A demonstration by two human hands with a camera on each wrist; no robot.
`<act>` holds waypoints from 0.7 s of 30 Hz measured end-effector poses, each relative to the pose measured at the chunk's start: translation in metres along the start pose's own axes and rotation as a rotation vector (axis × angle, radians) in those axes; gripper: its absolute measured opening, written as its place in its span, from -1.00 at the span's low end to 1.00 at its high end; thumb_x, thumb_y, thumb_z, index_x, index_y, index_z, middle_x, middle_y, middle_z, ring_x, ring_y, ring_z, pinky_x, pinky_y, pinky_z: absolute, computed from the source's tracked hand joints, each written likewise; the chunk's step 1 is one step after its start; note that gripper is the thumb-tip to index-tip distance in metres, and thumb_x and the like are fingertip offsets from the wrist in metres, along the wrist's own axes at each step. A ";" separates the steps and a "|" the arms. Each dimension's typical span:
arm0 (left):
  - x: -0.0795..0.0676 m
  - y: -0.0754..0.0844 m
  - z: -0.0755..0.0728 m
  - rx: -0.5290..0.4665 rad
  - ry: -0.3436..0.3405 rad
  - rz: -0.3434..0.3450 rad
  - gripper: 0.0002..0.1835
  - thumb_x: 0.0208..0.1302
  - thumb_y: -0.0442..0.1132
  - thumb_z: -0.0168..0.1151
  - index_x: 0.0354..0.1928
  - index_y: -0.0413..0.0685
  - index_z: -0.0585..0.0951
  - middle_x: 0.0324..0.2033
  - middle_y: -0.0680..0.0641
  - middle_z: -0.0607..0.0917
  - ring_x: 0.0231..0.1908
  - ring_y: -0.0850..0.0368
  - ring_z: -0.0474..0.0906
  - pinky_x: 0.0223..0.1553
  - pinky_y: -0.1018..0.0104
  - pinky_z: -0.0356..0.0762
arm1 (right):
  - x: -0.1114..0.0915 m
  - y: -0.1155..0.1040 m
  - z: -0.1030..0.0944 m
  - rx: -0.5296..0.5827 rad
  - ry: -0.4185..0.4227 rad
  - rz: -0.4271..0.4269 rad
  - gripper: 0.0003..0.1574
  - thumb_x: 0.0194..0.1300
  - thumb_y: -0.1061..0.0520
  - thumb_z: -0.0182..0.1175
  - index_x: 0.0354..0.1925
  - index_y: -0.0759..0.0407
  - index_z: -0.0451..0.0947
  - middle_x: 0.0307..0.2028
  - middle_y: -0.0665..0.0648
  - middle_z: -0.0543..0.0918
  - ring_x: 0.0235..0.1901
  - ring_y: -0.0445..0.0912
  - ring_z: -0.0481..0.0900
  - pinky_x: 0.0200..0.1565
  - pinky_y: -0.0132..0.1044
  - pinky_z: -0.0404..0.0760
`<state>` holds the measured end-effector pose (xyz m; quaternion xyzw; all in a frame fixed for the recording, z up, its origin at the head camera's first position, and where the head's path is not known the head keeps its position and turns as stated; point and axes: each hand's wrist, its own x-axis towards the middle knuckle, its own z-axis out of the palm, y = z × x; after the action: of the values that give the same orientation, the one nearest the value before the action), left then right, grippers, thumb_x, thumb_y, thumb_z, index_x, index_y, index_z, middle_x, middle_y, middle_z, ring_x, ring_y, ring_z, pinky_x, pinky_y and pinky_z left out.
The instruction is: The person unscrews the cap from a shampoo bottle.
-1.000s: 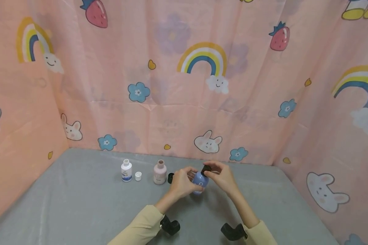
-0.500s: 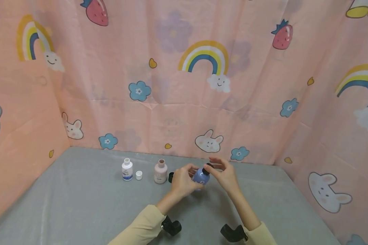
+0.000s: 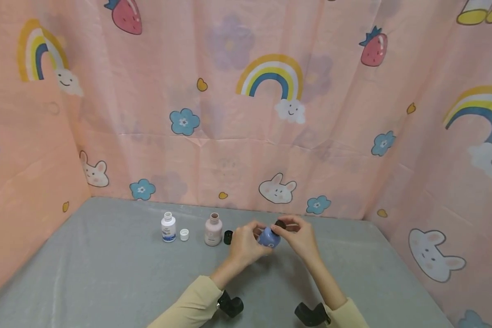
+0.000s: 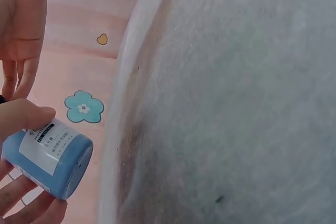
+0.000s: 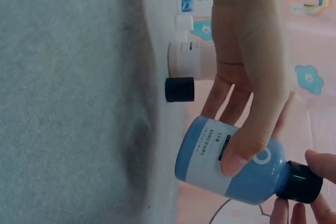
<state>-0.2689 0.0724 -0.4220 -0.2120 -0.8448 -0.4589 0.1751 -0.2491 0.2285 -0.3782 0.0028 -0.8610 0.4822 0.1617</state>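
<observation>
My left hand [image 3: 246, 244] grips a blue bottle [image 3: 268, 238] around its body, tilted with its top toward the right and held above the table. In the right wrist view the bottle's white label [image 5: 206, 153] faces out, with my left thumb pressed across it. My right hand [image 3: 302, 238] pinches the bottle's black cap [image 5: 301, 182] between thumb and fingers. The cap sits on the bottle's neck. In the left wrist view, the bottle's base [image 4: 80, 167] points toward the table.
Left of my hands stand an uncapped pale pink bottle [image 3: 213, 231] and an uncapped white bottle [image 3: 168, 228]. A black cap [image 3: 228, 237] and a white cap [image 3: 184, 235] lie beside them on the grey table [image 3: 106, 273]. A pink patterned curtain [image 3: 147, 155] hangs behind.
The blue bottle has risen a little and tilts further. My right fingers have shifted around the black cap, while the other bottles and caps stay put.
</observation>
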 end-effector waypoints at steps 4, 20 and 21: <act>-0.002 0.000 0.000 -0.010 -0.008 0.001 -0.48 -0.24 -0.16 0.61 -0.13 -0.06 0.64 -0.36 -0.07 0.77 -0.40 0.18 0.66 -0.38 0.39 0.56 | -0.001 0.000 -0.001 0.015 -0.025 -0.026 -0.62 0.13 0.12 0.39 -0.06 0.19 0.64 -0.11 0.22 0.68 -0.14 0.05 0.66 -0.19 -0.26 0.62; -0.005 -0.001 0.004 -0.105 -0.046 -0.041 -0.47 -0.24 -0.11 0.61 -0.13 -0.06 0.65 -0.38 -0.06 0.76 -0.38 0.17 0.67 -0.39 0.41 0.57 | 0.000 -0.003 -0.014 -0.004 -0.109 0.007 -0.58 0.16 0.15 0.35 0.03 0.15 0.62 -0.06 0.21 0.70 -0.08 0.02 0.61 -0.13 -0.18 0.57; -0.004 -0.001 0.004 -0.112 -0.051 -0.047 -0.46 -0.24 -0.11 0.61 -0.13 -0.06 0.65 -0.38 -0.06 0.76 -0.37 0.17 0.68 -0.39 0.40 0.57 | 0.000 -0.002 -0.015 0.001 -0.118 0.002 -0.58 0.17 0.17 0.34 0.04 0.16 0.61 -0.05 0.21 0.69 -0.06 0.03 0.62 -0.11 -0.16 0.59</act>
<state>-0.2659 0.0744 -0.4268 -0.2130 -0.8269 -0.5038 0.1304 -0.2448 0.2396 -0.3692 0.0305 -0.8687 0.4820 0.1101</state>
